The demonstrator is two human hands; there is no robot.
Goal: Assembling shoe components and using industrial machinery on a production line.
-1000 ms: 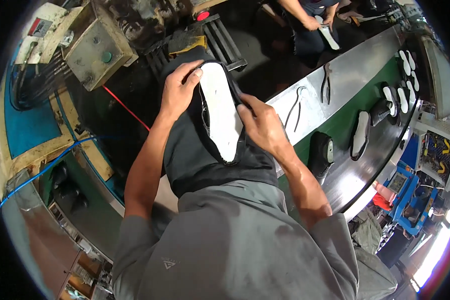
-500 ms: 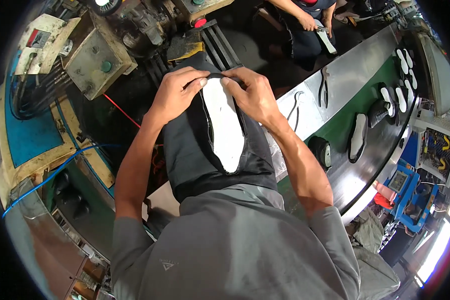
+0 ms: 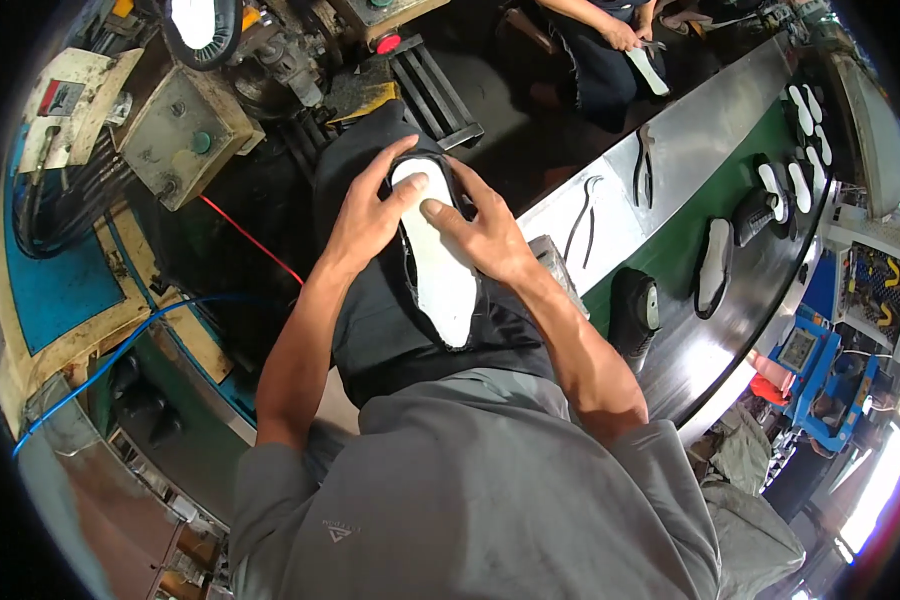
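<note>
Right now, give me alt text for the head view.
Left hand and right hand hold a black shoe over the lap, thumbs on its white, upward face. To the right, pliers lie on a metal ledge beside a green strip bearing more shoes; a co-worker is at the top.

A small pale triangular logo (image 3: 337, 536) with faint lettering (image 3: 353, 526) stands on the front of the grey shirt (image 3: 440, 470). A red-and-dark label (image 3: 61, 98) sits near the cream panel's (image 3: 100, 82) left edge, its print too small to read.
</note>
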